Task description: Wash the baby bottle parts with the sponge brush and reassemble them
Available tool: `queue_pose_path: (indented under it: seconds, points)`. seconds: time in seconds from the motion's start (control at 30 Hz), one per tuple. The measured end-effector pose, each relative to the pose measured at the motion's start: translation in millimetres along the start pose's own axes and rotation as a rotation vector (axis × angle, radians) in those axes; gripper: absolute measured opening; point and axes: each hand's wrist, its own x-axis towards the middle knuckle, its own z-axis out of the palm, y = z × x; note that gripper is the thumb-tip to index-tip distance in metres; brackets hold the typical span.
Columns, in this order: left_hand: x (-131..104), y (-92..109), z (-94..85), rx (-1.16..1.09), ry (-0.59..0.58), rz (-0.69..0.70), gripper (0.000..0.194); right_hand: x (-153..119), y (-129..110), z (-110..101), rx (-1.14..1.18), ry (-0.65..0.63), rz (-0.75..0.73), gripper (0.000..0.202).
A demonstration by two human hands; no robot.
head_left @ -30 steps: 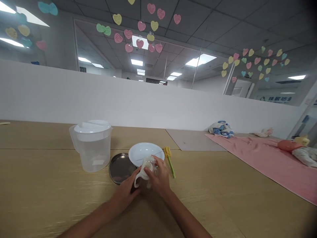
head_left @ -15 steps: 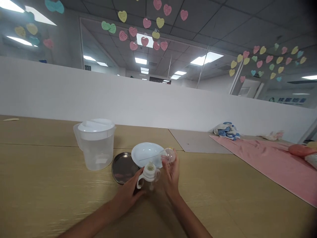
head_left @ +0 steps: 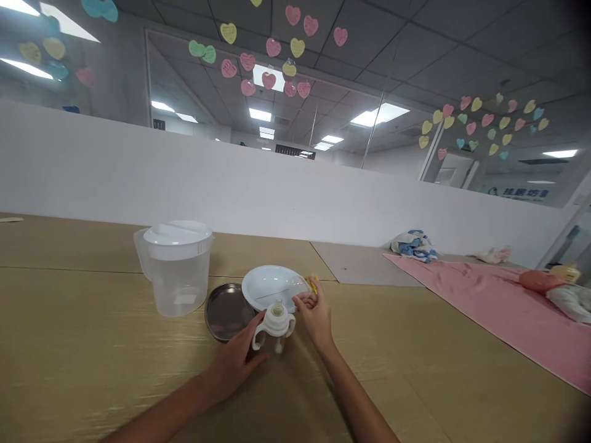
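Note:
My left hand (head_left: 237, 360) is closed round the side of a baby bottle (head_left: 276, 323), which has a white collar, two white side handles and a pale nipple on top. The bottle is upright, near the table's front. In my right hand (head_left: 316, 317) is a clear domed bottle cap (head_left: 299, 287), pinched by the fingers above the right rim of a white oval bowl (head_left: 258, 284). Something small and yellow (head_left: 314, 283) shows just behind the right fingertips; its kind is unclear. A round steel tray (head_left: 228, 312) lies left of the bottle, touching or overlapped by the bowl.
A lidded translucent pitcher (head_left: 178, 271) stands at the left. A pink cloth (head_left: 484, 307) covers the right of the table (head_left: 392, 351), with a blue-and-white cloth bundle (head_left: 414, 246) behind it. A low white wall (head_left: 258, 191) runs along the back.
My right hand has moved left and slightly down, bringing the clear cap over the bowl's edge. The yellow thing behind it shows more. My left hand still holds the bottle.

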Motion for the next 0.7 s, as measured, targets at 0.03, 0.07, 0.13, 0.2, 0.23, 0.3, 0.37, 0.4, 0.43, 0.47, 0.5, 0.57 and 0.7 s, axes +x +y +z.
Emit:
queue_pose_path:
  seconds: [0.03,0.07,0.13,0.2,0.23,0.3,0.37,0.4,0.43,0.47,0.5,0.57,0.7]
  points:
    - [-0.1,0.6,-0.6,-0.001,-0.004,0.004,0.067,0.1,0.7,0.1,-0.008,-0.007,0.008,0.067]
    - [-0.1,1.3,-1.2,-0.002,-0.007,0.006,0.067,0.1,1.1,0.1,-0.021,-0.018,0.016,0.068]
    - [0.0,3.0,-2.4,-0.008,-0.015,0.009,0.068,-0.3,1.3,-0.4,-0.058,-0.046,0.029,0.068]
    - [0.2,4.7,-3.3,-0.017,-0.017,0.01,0.068,-0.4,1.4,-1.1,-0.101,-0.076,0.045,0.064]
    - [0.4,5.4,-3.6,-0.022,-0.019,0.012,0.067,-0.3,1.7,-1.5,-0.122,-0.091,0.056,0.062]
    - [0.5,6.0,-3.6,-0.032,-0.022,0.015,0.066,0.4,3.0,-2.2,-0.162,-0.12,0.073,0.057]
    - [0.5,5.2,-3.0,-0.036,-0.022,0.015,0.066,1.6,4.8,-2.9,-0.194,-0.139,0.077,0.05]
    - [0.4,4.3,-2.5,-0.036,-0.022,0.016,0.066,2.3,5.7,-3.2,-0.204,-0.144,0.074,0.047]
    - [0.2,3.3,-2.0,-0.033,-0.022,0.017,0.066,3.0,6.5,-3.6,-0.212,-0.149,0.072,0.045]
    - [0.0,2.3,-1.5,-0.03,-0.022,0.017,0.066,3.7,7.1,-3.9,-0.218,-0.156,0.073,0.043]
    - [-0.2,1.6,-1.1,-0.027,-0.018,0.018,0.066,4.2,7.6,-4.2,-0.223,-0.166,0.078,0.041]
    - [-0.6,1.0,-0.8,-0.029,-0.007,0.018,0.066,4.7,8.0,-4.5,-0.234,-0.189,0.093,0.037]
    - [-0.5,3.5,-1.9,-0.043,-0.004,0.013,0.066,3.0,7.9,-3.8,-0.241,-0.197,0.109,0.034]
